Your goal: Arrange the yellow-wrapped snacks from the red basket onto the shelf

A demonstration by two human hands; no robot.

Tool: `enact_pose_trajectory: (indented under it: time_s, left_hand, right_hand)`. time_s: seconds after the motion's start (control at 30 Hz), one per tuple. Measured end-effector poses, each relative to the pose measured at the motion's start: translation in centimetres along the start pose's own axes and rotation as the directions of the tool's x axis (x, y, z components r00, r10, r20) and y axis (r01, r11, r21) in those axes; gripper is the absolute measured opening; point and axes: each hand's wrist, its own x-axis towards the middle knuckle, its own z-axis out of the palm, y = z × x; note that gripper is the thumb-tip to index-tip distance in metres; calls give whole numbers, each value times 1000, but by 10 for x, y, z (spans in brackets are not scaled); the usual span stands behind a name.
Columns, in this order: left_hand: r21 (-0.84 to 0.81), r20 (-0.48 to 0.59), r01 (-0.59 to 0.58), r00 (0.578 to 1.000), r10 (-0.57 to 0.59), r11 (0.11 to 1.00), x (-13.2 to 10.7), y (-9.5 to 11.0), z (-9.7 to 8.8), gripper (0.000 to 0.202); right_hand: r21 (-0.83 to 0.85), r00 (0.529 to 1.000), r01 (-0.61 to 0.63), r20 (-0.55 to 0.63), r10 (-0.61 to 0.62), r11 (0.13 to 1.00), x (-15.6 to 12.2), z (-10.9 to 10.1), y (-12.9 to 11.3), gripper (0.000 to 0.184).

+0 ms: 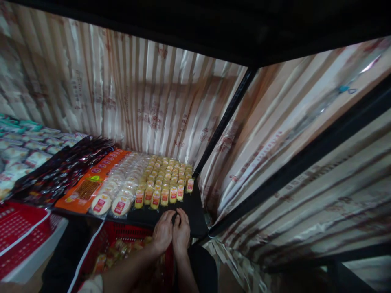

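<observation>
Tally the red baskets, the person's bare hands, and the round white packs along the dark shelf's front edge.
Red baskets: 2
Bare hands, left hand and right hand: 2
Front round white packs: 2
Total: 6

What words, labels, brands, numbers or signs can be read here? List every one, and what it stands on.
No text reads clearly enough to quote.
Labels on the small yellow packs: too small.
Red labels on the round packs: too small and blurred.
Print on the orange packet, with its yellow-green oval: blurred.
Dark packets and pale packs at far left: too blurred.
Red-brown print on the pleated sheeting: blurred.
</observation>
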Motion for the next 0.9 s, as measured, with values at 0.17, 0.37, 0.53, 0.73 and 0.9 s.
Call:
enact_pose_trajectory:
  time_s: [0.17,0.37,0.53,0.73,0.9]
  left_hand:
    - [-12,-29,-105,994,104,994,-24,-4,-18,39]
    - [9,-33,-125,992,125,992,-55,-28,-26,33]
    - [-40,35,11,999,-10,999,-82,-46,-33,30]
    - [-22,131,204,971,-200,979,-108,-78,-23,38]
    - [77,231,436,867,-441,897,-120,-104,-14,36]
  right_hand:
    - [28,997,-10,80,8,1000,-25,0,-13,41]
    - [45,987,64,141,-70,997,-63,10,-23,41]
    - [-4,968,32,249,-29,999,-95,22,-25,43]
    - [-106,918,0,395,42,994,-120,41,-11,39]
    - [-229,858,27,505,95,973,-133,65,6,34]
